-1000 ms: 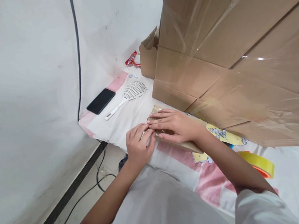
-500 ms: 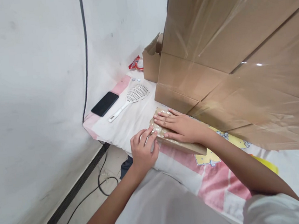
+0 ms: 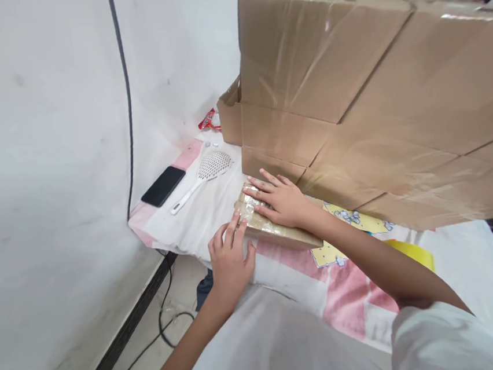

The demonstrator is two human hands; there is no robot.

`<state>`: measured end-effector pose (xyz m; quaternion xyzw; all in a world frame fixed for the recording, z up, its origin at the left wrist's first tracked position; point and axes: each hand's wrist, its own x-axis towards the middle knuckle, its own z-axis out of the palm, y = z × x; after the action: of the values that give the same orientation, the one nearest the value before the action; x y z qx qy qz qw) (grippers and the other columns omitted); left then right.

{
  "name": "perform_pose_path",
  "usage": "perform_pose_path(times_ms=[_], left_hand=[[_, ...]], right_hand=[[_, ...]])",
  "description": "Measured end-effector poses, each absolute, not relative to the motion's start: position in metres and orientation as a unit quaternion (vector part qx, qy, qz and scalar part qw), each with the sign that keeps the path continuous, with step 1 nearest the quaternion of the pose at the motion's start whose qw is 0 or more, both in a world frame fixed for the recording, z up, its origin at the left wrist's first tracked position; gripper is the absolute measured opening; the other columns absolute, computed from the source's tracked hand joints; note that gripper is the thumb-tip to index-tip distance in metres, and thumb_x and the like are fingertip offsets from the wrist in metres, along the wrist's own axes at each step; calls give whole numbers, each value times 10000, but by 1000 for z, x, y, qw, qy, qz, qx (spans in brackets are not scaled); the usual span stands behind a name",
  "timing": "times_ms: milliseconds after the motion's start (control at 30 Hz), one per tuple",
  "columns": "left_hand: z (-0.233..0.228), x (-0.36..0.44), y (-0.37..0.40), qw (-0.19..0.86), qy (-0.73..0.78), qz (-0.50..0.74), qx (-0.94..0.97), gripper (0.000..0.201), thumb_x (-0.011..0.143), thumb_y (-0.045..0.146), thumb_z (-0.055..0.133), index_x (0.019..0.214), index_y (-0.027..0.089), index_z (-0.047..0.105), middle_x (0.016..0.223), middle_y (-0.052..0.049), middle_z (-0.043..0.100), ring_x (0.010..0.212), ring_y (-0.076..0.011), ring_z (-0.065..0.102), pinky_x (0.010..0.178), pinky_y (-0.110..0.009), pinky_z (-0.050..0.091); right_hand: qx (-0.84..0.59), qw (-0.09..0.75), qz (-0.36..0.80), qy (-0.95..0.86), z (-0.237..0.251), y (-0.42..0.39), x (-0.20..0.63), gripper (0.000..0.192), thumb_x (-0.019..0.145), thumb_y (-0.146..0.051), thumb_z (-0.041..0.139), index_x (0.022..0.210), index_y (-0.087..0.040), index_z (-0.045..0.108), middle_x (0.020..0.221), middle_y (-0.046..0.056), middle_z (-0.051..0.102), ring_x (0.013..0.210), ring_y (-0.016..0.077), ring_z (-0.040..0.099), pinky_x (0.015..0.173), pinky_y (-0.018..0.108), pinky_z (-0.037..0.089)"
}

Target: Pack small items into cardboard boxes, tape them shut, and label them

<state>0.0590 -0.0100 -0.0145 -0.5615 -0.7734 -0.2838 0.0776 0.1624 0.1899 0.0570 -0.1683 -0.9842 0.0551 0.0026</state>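
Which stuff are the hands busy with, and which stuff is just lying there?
Busy with: the taped brown parcel, with the right hand flat on top and the left hand against its end.

Just lying there: phone, white swatter, red wrapper, big cardboard boxes, yellow tape roll.

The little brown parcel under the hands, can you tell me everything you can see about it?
The little brown parcel is flat and oblong, brown like cardboard, with shiny clear tape crinkled over its near end. It lies flat on the white and pink sheet, close beside the big cardboard box. The right hand rests spread out on top of it. The left hand lies with its fingertips against the taped end. Most of its top is hidden by the right hand.
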Motion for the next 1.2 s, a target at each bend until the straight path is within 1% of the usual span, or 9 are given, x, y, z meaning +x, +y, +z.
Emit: perform_pose_path(times_ms=[167,267,367,433,700,833,933,1033,1200], left_hand=[[-9,59,-14,90,-769,-258,-578,498,926,205,567,1421,158,554,1555,-137,523,1389,-361,478,1058,-508,396],[0,57,-12,93,-755,-257,-596,493,944,226,544,1432,156,538,1551,-140,527,1478,-356,414,1124,-530,332],[8,54,-5,87,-704,-262,-655,450,978,271,519,1415,166,548,1499,-148,580,1418,-315,513,1189,-542,251],[11,50,0,83,-665,-259,-695,423,995,284,503,1396,165,566,1474,-145,604,1365,-280,569,1199,-509,260],[13,28,-3,85,-615,-235,-748,398,997,263,513,1371,162,602,1503,-135,577,1367,-262,562,1165,-455,372],[15,16,4,84,-614,-234,-749,399,1013,280,494,1382,175,603,1460,-125,618,1366,-253,568,1188,-468,354],[13,9,18,90,-623,-224,-744,426,1038,338,470,1421,187,581,1474,-123,608,1409,-270,531,1212,-492,302],[11,5,29,96,-620,-220,-747,438,1051,368,450,1433,193,572,1490,-117,596,1418,-277,520,1210,-497,274],[12,-1,32,93,-603,-228,-759,421,1032,377,485,1390,190,603,1435,-138,634,1343,-291,561,1144,-486,306]], right_hand=[[-280,19,66,-957,53,197,161,739,1023,-567,410,1640,-180,285,1718,77,181,1598,381,161,1214,667,277],[-157,45,69,-984,53,201,164,680,1048,-515,390,1643,-208,273,1719,48,191,1612,334,126,1247,619,229],[0,39,79,-996,53,203,168,551,1083,-439,339,1604,-265,373,1689,1,306,1612,266,154,1243,503,277],[39,37,79,-995,52,203,169,509,1093,-419,332,1570,-278,440,1659,5,380,1605,253,189,1224,466,303],[-84,73,70,-991,51,198,171,555,1003,-612,483,1451,-307,606,1665,30,372,1565,344,285,1181,564,358],[-98,93,86,-987,54,204,168,459,1042,-443,451,1411,-251,646,1647,50,409,1518,336,365,1150,561,412],[-105,149,105,-978,60,205,170,415,1038,-312,420,1324,-216,705,1586,49,505,1434,287,471,1143,502,440],[-156,257,110,-947,68,195,188,387,1017,-277,426,1251,-244,732,1506,28,594,1363,258,535,1140,487,445],[-307,454,111,-829,60,164,257,289,986,-287,480,1059,-265,759,1246,76,732,1154,284,663,1023,531,511]])
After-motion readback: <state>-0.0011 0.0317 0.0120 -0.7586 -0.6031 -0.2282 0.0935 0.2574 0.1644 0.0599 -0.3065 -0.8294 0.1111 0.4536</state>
